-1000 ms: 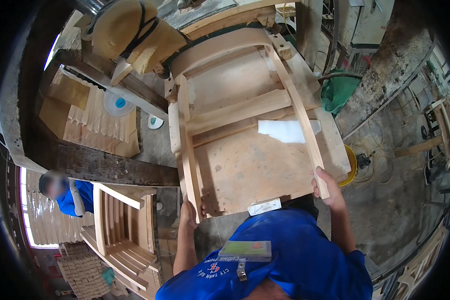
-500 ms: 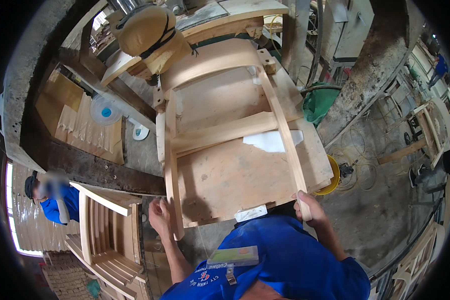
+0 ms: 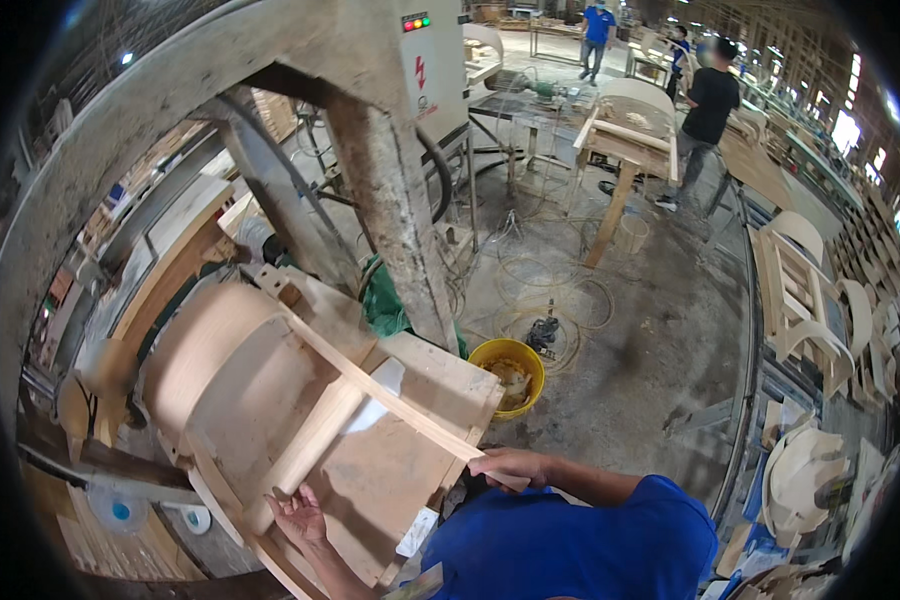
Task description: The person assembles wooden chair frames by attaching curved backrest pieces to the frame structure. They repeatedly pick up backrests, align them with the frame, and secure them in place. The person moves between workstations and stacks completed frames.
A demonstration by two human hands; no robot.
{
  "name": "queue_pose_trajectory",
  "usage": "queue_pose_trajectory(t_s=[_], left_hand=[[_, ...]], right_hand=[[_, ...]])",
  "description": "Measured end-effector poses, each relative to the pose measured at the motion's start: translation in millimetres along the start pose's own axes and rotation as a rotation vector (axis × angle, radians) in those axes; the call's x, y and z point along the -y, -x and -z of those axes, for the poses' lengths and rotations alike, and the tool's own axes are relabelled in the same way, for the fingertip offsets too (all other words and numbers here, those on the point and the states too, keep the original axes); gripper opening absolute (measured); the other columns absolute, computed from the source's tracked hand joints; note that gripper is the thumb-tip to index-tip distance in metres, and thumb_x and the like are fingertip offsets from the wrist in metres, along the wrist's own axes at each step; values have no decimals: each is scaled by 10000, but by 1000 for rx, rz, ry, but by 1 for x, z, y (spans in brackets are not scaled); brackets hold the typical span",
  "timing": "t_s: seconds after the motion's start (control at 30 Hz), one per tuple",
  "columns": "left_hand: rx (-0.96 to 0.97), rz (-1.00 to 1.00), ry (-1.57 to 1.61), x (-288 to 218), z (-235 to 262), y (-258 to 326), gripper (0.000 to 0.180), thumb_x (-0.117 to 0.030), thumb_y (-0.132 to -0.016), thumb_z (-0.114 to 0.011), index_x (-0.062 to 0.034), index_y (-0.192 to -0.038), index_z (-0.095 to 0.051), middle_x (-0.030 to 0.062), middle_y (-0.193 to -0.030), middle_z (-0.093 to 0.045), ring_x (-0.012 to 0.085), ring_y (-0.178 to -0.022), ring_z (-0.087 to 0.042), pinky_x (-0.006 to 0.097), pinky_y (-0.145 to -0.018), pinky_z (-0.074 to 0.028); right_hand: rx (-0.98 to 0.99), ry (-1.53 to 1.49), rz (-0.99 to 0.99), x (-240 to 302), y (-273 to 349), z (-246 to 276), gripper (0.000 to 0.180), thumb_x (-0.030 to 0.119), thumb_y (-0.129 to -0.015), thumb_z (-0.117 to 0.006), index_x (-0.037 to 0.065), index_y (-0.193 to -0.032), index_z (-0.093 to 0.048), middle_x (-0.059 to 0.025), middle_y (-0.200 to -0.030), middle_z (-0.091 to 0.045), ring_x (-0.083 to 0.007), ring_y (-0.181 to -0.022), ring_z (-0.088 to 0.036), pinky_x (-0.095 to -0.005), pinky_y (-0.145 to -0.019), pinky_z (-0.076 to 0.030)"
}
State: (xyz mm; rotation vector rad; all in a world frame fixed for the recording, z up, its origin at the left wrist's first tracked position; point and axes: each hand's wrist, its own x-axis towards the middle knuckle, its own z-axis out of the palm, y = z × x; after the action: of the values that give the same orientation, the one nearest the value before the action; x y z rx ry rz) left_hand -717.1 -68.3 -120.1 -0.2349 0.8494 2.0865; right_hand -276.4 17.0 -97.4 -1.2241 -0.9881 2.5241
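A pale wooden chair frame lies on a plywood-topped bench, its broad curved back panel at the far left. Its two long side rails run toward me, joined by a crossbar. My right hand is wrapped round the near end of the right rail. Close to the crossbar's left end is my left hand, palm turned up and fingers apart, loosely curled. Whether its fingertips touch the wood I cannot tell. A white sheet lies partly under the right rail.
A yellow bucket stands on the floor right of the bench. Thick machine posts rise beyond the bench. Thin hoses coil on the floor. Another wooden frame and a person in black are farther off.
The view has swung to the right. My left hand has gone from beside the left rail's near end to the crossbar's left end. My right hand keeps hold of the right rail.
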Motion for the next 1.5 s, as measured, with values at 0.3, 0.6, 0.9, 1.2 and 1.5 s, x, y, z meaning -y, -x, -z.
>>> queue_pose_trajectory(t_s=[0.3,0.6,0.9,1.2,1.5], left_hand=[[17,9,137,18,6,-21,420,-317,-946,-775,18,-1172,-661,157,-1160,-741,285,-1021,-736,432,-841,-652],[57,12,140,43,39,25,369,-193,-935,-793,24,-1190,-639,171,-1144,-730,271,-1020,-721,378,-833,-642],[132,128,371,69,90,97,468,-237,-942,-790,-21,-1327,-635,238,-1352,-637,342,-1208,-647,443,-923,-606],[-451,419,-156,104,141,169,464,-327,-896,-761,-53,-1252,-644,131,-1178,-680,215,-1028,-641,299,-804,-532],[-149,416,-271,237,126,261,555,-330,-945,-730,-113,-1411,-518,119,-1383,-555,256,-1237,-528,415,-993,-443]], right_hand=[[17,-32,2,-31,29,18,362,454,-981,-705,135,-1102,-582,32,-793,-546,-66,-621,-549,-245,-498,-462],[-16,213,-51,-25,76,58,433,430,-916,-782,99,-1139,-613,19,-849,-586,-87,-696,-595,-282,-600,-507],[-245,789,43,-38,81,86,568,451,-860,-799,48,-1217,-617,-107,-1094,-691,-247,-961,-688,-376,-832,-550],[-526,1058,244,-88,87,132,571,400,-797,-767,75,-1248,-636,-219,-1153,-716,-419,-1074,-679,-476,-937,-532],[-615,865,137,-191,219,222,528,447,-862,-757,99,-1240,-633,-202,-1095,-717,-423,-1062,-675,-486,-917,-535]])
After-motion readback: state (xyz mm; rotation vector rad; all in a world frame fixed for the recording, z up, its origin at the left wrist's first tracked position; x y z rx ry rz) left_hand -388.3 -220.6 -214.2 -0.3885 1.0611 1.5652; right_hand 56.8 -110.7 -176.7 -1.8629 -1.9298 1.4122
